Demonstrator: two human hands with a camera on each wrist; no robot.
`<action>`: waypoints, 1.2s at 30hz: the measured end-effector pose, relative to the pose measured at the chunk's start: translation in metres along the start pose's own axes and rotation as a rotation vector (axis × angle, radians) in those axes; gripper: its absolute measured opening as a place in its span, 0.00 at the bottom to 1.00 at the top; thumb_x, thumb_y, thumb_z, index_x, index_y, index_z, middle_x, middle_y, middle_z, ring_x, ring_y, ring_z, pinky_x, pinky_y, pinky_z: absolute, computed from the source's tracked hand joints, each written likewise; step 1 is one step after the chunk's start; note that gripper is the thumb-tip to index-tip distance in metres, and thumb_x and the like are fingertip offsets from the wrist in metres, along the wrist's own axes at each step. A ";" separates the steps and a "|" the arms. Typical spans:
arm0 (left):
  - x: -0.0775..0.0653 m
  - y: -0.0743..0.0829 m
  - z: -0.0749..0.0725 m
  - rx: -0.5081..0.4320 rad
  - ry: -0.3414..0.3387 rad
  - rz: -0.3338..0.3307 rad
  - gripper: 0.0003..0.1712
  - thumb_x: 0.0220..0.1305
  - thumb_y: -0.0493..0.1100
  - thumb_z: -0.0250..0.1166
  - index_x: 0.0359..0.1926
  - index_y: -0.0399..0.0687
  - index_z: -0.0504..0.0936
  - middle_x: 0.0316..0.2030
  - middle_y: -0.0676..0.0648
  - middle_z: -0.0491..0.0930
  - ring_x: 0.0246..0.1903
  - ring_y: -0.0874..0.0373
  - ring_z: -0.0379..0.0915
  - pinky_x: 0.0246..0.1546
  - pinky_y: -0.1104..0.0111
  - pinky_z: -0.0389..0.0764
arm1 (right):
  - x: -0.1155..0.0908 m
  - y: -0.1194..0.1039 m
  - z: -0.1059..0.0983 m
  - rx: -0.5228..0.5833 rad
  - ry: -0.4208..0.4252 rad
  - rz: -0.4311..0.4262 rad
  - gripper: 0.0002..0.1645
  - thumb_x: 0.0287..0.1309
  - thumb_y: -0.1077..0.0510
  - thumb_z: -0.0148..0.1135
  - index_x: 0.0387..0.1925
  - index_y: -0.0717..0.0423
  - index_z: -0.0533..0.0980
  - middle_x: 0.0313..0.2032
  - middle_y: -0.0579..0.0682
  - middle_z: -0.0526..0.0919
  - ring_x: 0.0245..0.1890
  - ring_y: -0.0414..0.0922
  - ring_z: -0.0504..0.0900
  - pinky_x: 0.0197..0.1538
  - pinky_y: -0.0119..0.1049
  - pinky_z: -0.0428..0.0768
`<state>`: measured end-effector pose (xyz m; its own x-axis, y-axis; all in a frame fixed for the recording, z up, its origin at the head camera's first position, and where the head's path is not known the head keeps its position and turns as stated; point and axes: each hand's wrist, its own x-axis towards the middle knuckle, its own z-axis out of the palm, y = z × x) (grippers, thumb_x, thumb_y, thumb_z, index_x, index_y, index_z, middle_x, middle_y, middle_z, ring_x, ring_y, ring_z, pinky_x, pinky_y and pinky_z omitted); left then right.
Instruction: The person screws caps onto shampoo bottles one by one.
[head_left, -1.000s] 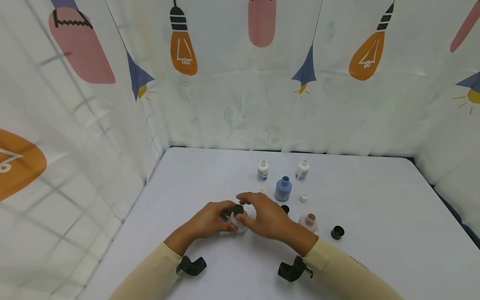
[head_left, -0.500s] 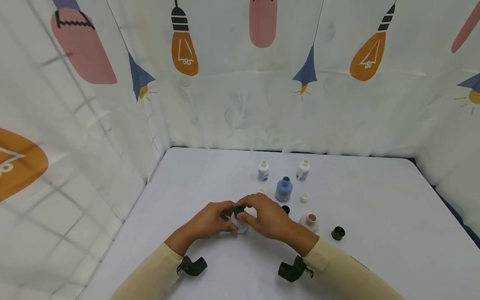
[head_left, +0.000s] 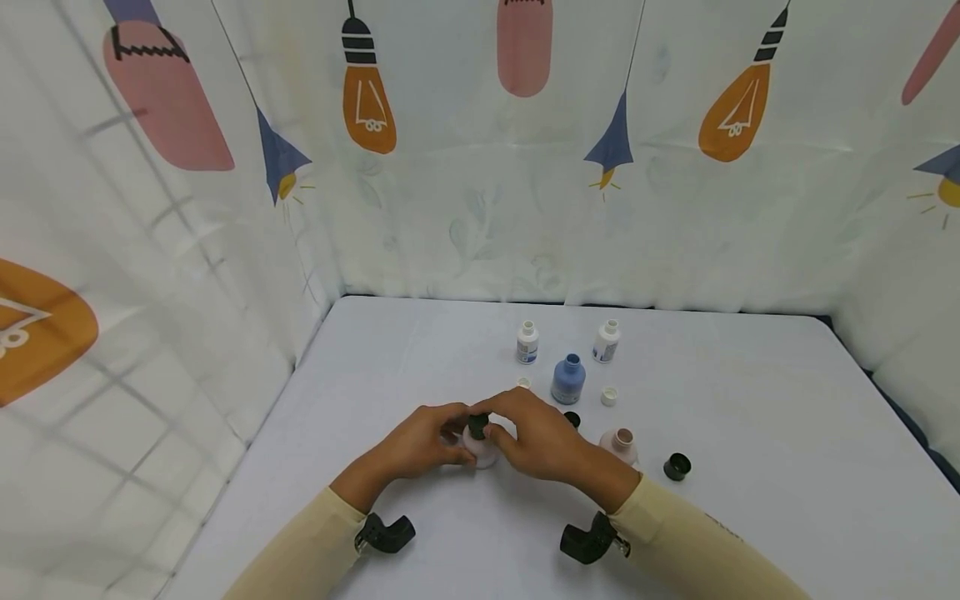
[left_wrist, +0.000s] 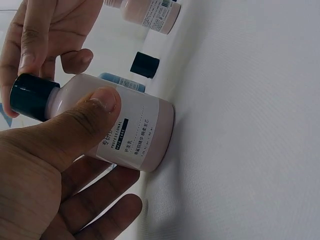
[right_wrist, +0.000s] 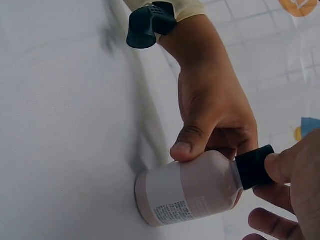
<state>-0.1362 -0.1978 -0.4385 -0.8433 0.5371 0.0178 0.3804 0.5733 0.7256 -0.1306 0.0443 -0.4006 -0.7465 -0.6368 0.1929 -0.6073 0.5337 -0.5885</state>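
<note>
My left hand [head_left: 420, 442] grips a pink hair-care bottle [left_wrist: 157, 132] round its body, with the thumb across the white label. The bottle stands upright on the table. A black cap [left_wrist: 34, 97] sits on its neck, and my right hand [head_left: 536, 437] pinches that cap between thumb and fingers. In the right wrist view, the thumb presses the side of the cap. Whether the cap is fully tightened cannot be seen. Just right of my right hand stands another pink bottle [head_left: 618, 447], uncapped. Part of another black cap [head_left: 572, 418] shows behind the right hand.
Farther back stand an uncapped blue bottle [head_left: 568, 381] and two small white bottles, one left [head_left: 527, 343] and one right [head_left: 606, 342], both uncapped. A white cap [head_left: 609, 396] and a black cap [head_left: 677, 467] lie to the right. Another white cap [head_left: 523, 382] is partly hidden.
My right hand's raised fingers have come down onto the black cap, and its thumb has shifted slightly right along it. The left hand and the bottle have stayed nearly still.
</note>
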 end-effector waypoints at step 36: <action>0.001 0.000 0.001 0.006 -0.006 -0.023 0.31 0.56 0.48 0.81 0.60 0.55 0.81 0.50 0.59 0.83 0.47 0.62 0.81 0.49 0.61 0.81 | 0.006 -0.003 0.001 -0.035 -0.017 0.127 0.29 0.64 0.44 0.71 0.64 0.44 0.77 0.56 0.41 0.81 0.57 0.42 0.78 0.54 0.42 0.81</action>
<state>-0.1368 -0.1967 -0.4387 -0.8494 0.5278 -0.0030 0.3633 0.5888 0.7220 -0.1327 0.0386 -0.3983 -0.8137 -0.5718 0.1046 -0.5172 0.6300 -0.5794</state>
